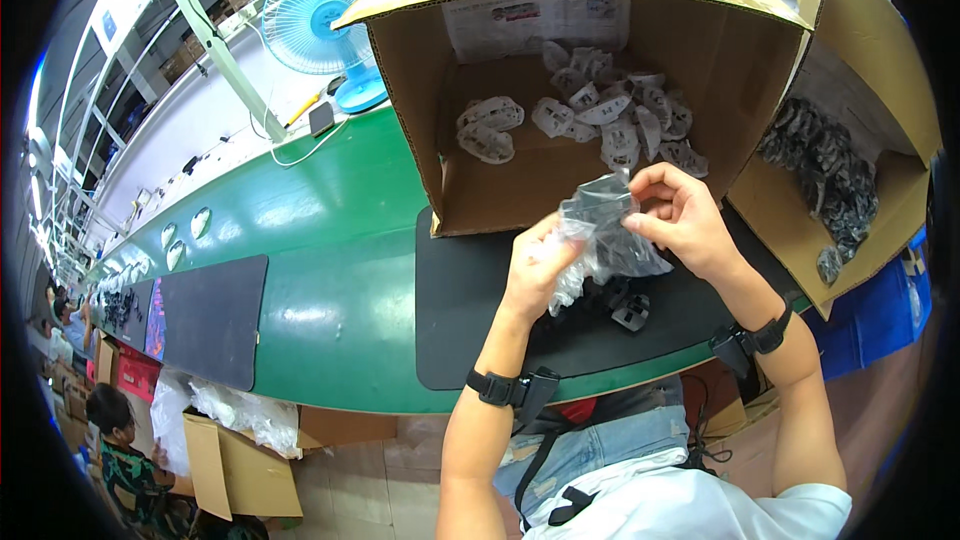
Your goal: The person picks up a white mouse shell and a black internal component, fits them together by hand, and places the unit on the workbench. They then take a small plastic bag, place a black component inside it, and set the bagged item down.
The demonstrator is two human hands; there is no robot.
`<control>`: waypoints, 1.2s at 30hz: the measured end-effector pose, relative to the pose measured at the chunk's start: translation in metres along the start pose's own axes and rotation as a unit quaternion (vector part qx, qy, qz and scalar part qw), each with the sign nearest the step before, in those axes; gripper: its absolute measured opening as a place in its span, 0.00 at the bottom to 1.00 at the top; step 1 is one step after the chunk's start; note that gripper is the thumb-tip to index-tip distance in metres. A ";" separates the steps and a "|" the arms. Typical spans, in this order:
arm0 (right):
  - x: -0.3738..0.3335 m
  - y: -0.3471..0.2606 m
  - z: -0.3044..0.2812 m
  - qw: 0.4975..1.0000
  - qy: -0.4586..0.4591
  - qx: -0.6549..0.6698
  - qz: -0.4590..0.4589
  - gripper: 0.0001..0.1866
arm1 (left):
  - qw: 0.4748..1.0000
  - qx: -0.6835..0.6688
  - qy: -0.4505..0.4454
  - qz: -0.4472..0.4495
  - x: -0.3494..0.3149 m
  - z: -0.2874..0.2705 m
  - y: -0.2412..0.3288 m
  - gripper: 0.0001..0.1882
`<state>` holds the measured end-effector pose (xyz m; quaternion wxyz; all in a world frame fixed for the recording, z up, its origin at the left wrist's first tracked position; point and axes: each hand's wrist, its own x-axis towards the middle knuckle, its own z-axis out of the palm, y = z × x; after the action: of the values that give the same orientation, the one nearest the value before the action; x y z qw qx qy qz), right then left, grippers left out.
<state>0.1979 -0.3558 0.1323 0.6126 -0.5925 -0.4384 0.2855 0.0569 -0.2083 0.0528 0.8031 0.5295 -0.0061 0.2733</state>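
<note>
Between my two hands is a crinkled clear plastic bag [612, 240], with something dark showing at its upper end. My left hand [540, 265] grips the bag's left side. The thumb and fingers of my right hand [682, 218] pinch its upper right edge. Below the bag, several small black and grey parts [630, 312] lie on a black mat [465, 330], partly covered by the bag and my hands. Just beyond stands a cardboard box [420, 90] on its side, opening toward me, holding several white moulded parts [620, 110].
At my right, a second carton [890, 70] holds dark bagged pieces [825, 165]. A blue fan [330, 20] stands back left on the green bench [330, 310]. Another black mat [210, 315] lies farther left. A person [120, 450] is at lower left beside an open carton [240, 470].
</note>
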 end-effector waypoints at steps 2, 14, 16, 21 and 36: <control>0.007 -0.004 0.003 1.000 0.004 -0.025 -0.013 0.14 | 0.997 -0.014 0.078 -0.012 0.001 -0.001 0.003 0.21; 0.035 -0.007 0.024 0.899 -0.047 -0.340 -0.273 0.04 | 0.940 -0.116 0.300 0.109 0.005 -0.054 0.009 0.12; 0.039 -0.002 0.022 0.876 -0.082 -0.371 -0.298 0.05 | 0.944 -0.107 0.298 0.097 0.006 -0.051 0.009 0.12; 0.041 -0.011 0.021 0.870 -0.072 -0.367 -0.321 0.05 | 0.956 -0.091 0.265 0.089 0.008 -0.046 0.008 0.12; 0.028 -0.011 0.034 0.981 -0.024 -0.118 -0.152 0.06 | 0.993 0.013 0.064 0.097 0.000 -0.021 0.006 0.37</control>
<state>0.1789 -0.3168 0.1452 0.5635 -0.5802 -0.5687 0.1498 0.0484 -0.1885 0.0484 0.7647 0.5179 -0.0028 0.3834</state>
